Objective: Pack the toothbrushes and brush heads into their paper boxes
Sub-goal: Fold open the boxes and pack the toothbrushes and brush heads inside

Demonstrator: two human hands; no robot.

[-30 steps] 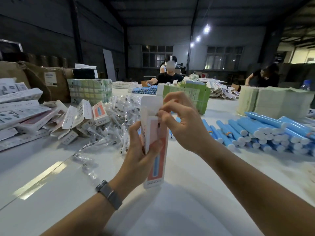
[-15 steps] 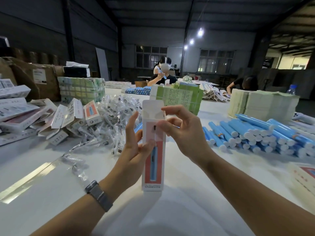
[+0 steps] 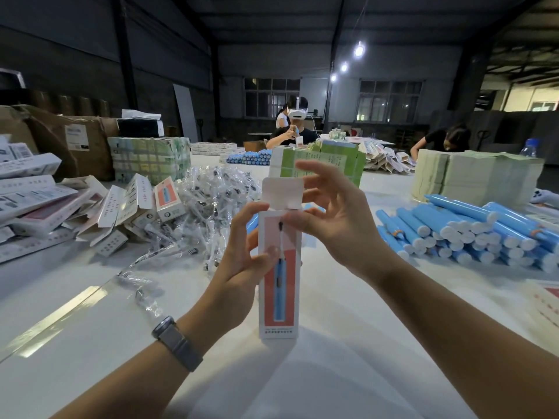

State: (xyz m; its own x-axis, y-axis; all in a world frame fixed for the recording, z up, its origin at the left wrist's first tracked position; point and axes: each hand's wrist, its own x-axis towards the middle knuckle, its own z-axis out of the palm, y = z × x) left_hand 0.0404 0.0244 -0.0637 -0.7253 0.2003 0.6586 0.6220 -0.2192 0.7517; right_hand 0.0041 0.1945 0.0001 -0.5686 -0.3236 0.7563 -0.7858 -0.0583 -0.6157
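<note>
Paper box (image 3: 279, 285), tall and narrow, held upright over the white table (image 3: 332, 343), base at or just above the surface; thin printed card, white edges, coral front panel bearing a picture of a blue toothbrush; top flap (image 3: 282, 193) standing open, plain white inside, corners rounded. Judged light and stiff along its length yet easily dented across the wide faces; best taken by the narrow side edges near mid-height, flap handled at its fold. Left hand (image 3: 242, 261) gripping the box from the left side, thumb across the front panel, forefinger curled at the upper corner. Right hand (image 3: 335, 219) at the mouth of the box, fingers spread and relaxed, thumb tip touching the top of the front panel, holding nothing. Contents of the box not visible. Toothbrush handles (image 3: 472, 228), blue cylinders with white end caps, smooth and likely slippery, stacked to the right. Brush heads (image 3: 211, 201), small, in crinkled clear sleeves, heaped to the left. Flat and half-folded cartons (image 3: 121, 213) beyond, left
</note>
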